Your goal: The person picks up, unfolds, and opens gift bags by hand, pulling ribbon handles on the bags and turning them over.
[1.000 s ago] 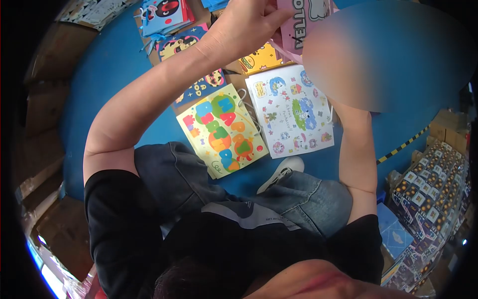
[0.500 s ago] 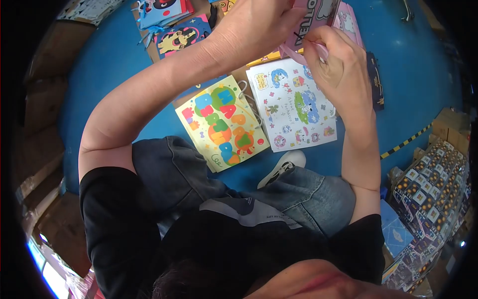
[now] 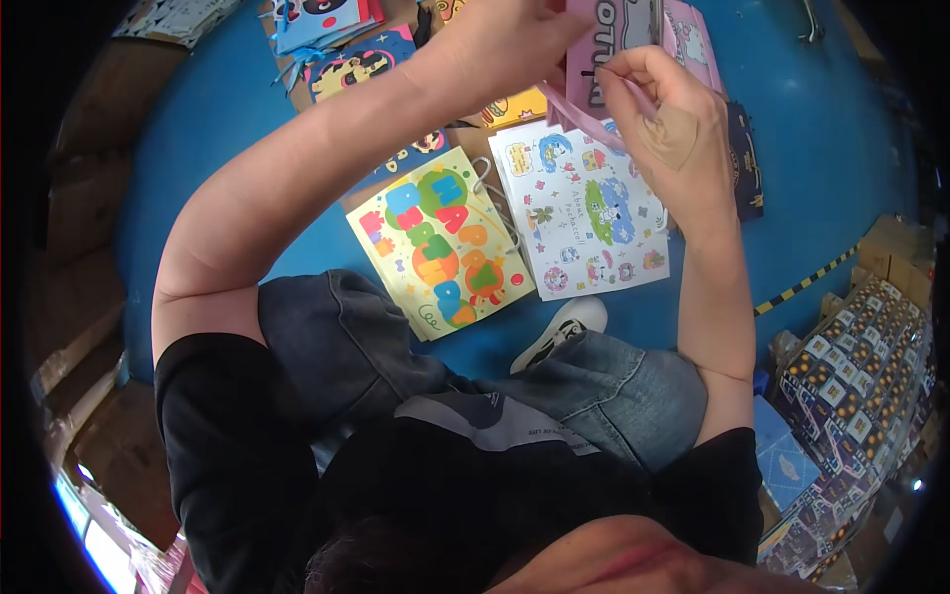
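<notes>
A pink gift bag with large dark lettering is at the top, partly cut off by the frame. My left hand is at its left edge with curled fingers that seem to grip it; some fingertips are hidden. My right hand is closed in a pinch on the bag's pink ribbon handle, in front of the lettering. Below lies a white paper bag with small cartoon drawings. Beside it is a yellow birthday bag with bright letters and a white cord handle.
More printed bags lie beyond, among them a blue one with a cartoon figure and a pink one. A dark bag sits at the right. Cardboard boxes line the left; wrapped patterned stacks stand at right.
My left hand has shifted left and up, uncovering more of the pink bag's front. The ribbon is stretched longer between bag and right hand, which has barely moved.
</notes>
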Available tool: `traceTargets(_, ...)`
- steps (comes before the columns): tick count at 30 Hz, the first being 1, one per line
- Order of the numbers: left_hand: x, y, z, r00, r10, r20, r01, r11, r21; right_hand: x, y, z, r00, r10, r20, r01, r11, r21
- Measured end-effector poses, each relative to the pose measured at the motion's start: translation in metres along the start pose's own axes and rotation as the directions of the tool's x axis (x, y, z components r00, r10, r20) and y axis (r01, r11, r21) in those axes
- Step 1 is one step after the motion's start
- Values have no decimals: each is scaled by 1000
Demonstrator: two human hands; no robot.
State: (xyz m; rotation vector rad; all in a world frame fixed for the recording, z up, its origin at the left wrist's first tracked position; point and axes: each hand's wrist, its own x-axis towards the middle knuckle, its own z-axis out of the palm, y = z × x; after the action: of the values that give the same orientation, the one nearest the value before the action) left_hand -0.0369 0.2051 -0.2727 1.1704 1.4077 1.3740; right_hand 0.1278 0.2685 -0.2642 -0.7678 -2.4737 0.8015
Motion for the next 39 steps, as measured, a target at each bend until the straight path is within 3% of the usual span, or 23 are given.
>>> traceTargets(1,2,1,0,1000,0,-2,0,1000,0,0,1,0,1000,13,-12,-13,1000,26)
traceTargets(2,5,5,-1,974,-225,0,223,966,-130,0,6,1,1000,11,-10,-11,1000,27)
traceTargets(3,6,9,-1,899,-436,32,430,867,-254,1,15,3,995,-90,-42,92,995,40)
traceTargets(4,6,10,-1,899,-437,31,430,867,-254,2,21,4,979,-189,-75,193,980,50)
traceTargets(8,5,10,-3,857,-509,74,487,756,-438,3,29,7,975,-210,-67,215,974,77)
traceTargets(10,10,0,-7,850,-509,137,504,707,-496,-1,29,10,996,42,-75,-17,951,307)
traceTargets(14,10,-2,-8,870,-488,66,445,721,-531,-3,-3,7,995,84,-46,-65,947,315)
traceTargets(16,10,1,-18,841,-449,304,536,607,-587,-2,-6,5,987,-144,-68,139,988,-69)
traceTargets(17,9,4,-14,841,-447,304,535,607,-587,-3,-5,5,987,-144,-68,139,988,-70)
traceTargets(20,1,16,5,905,-425,4,381,808,-450,-3,0,7,996,-40,-77,41,999,10)
traceTargets(22,-7,26,4,930,-364,46,349,840,-416,-3,5,10,991,-41,-124,58,989,137)
traceTargets(24,-5,24,2,950,-301,87,311,871,-381,-3,6,10,991,-29,-134,49,987,152)
traceTargets(27,-1,25,0,936,-328,125,350,840,-415,-4,12,9,985,-36,-167,65,983,172)
traceTargets(29,-4,35,-7,939,-287,188,331,903,-275,-4,17,8,979,-56,-194,91,980,177)
traceTargets(31,-5,39,-13,947,-235,220,268,954,-132,-3,21,6,985,102,-138,-35,909,416)
traceTargets(32,-1,31,-14,997,40,68,-56,965,254,-2,23,5,985,100,-141,-33,909,416)
traceTargets(33,1,25,-15,935,351,39,-297,722,625,-2,25,2,991,94,-98,-41,894,446)
traceTargets(34,2,20,-17,880,474,24,-337,587,736,-1,26,1,995,86,-57,-49,879,475)
traceTargets(35,5,20,-20,879,477,27,-339,583,738,0,28,2,995,84,-61,-45,878,476)
traceTargets(36,8,20,-23,784,598,166,-471,399,786,1,31,4,993,64,-98,-7,866,500)
traceTargets(39,7,22,-34,746,552,374,-444,-6,896,1,31,4,994,14,-108,44,860,509)
